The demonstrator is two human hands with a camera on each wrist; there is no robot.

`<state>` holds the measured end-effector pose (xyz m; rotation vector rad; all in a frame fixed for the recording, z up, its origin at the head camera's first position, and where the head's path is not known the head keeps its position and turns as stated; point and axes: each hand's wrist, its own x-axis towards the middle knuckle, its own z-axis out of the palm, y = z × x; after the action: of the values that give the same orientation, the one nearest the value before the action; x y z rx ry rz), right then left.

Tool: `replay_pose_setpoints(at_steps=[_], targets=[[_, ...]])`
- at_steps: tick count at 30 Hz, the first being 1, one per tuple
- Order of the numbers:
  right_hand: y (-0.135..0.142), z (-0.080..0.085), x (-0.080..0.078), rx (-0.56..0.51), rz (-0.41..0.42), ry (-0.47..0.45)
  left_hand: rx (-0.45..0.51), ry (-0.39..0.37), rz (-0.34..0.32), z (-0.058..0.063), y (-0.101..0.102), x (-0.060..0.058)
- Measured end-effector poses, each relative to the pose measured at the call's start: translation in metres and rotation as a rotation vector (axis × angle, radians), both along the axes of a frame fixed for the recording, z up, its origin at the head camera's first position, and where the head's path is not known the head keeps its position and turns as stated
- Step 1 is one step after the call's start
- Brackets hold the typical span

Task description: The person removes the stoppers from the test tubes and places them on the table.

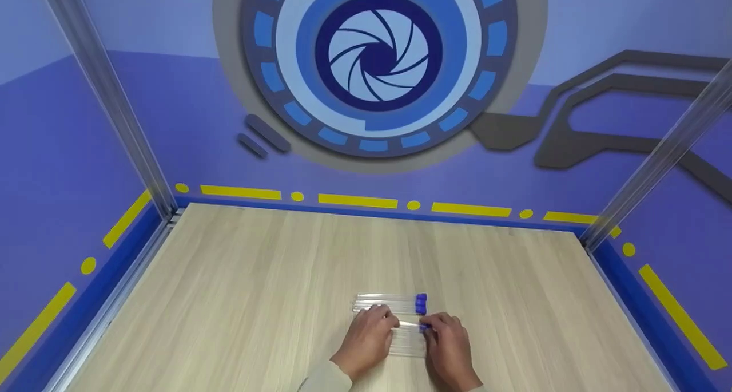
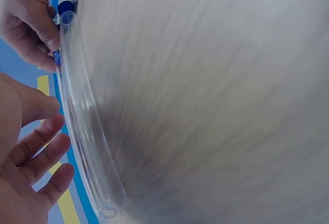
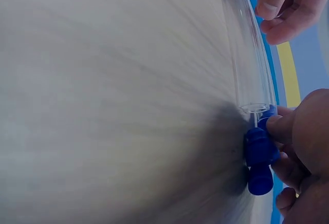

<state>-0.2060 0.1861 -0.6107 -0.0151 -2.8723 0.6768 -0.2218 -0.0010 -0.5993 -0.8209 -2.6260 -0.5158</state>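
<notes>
Blue plastic was pinched by the right hand point(image 1: 452, 346): a small cap point(image 1: 424, 327) was held between the thumb and a curled finger, with hardly any gap left around it. The cap was set at the right-hand end of a clear tube point(image 1: 409, 324), which was stretched leftward toward the left hand point(image 1: 366, 337). In the left wrist view, the left thumb and index finger were drawn near each other just beside the tubes, while the other fingers were spread; whether the tube was gripped there could not be told. Below it, on the near side, a few uncapped tubes point(image 1: 407, 343) were laid side by side on the wooden table point(image 1: 257, 295), partly covered by the left hand, their mouths turned to the right. Close to one mouth, more blue caps point(image 3: 259, 149) were seen bunched beside the right hand in the right wrist view. Just beyond both hands, a row of capped tubes point(image 1: 386, 303) was laid parallel, its caps also pointed right. The table was backed by a blue-violet wall point(image 1: 320, 171) that was marked with yellow dashes and a large round emblem point(image 1: 378, 60), and it was flanked by metal posts point(image 1: 114, 88).
</notes>
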Motion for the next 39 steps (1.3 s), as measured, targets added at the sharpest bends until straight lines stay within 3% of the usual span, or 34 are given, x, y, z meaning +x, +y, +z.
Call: replay_pose_setpoints(at_steps=[18,31,39], targets=[[0.003,0.002,0.004,-0.084,-0.012,0.013,0.027,0.084,0.001,0.003,0.003,0.002],[0.003,0.008,0.009,-0.129,0.009,-0.055,0.009,-0.056,0.029,0.009,0.007,0.002],[0.002,0.011,0.011,-0.161,0.023,-0.031,-0.015,-0.056,0.036,0.011,0.008,0.001]])
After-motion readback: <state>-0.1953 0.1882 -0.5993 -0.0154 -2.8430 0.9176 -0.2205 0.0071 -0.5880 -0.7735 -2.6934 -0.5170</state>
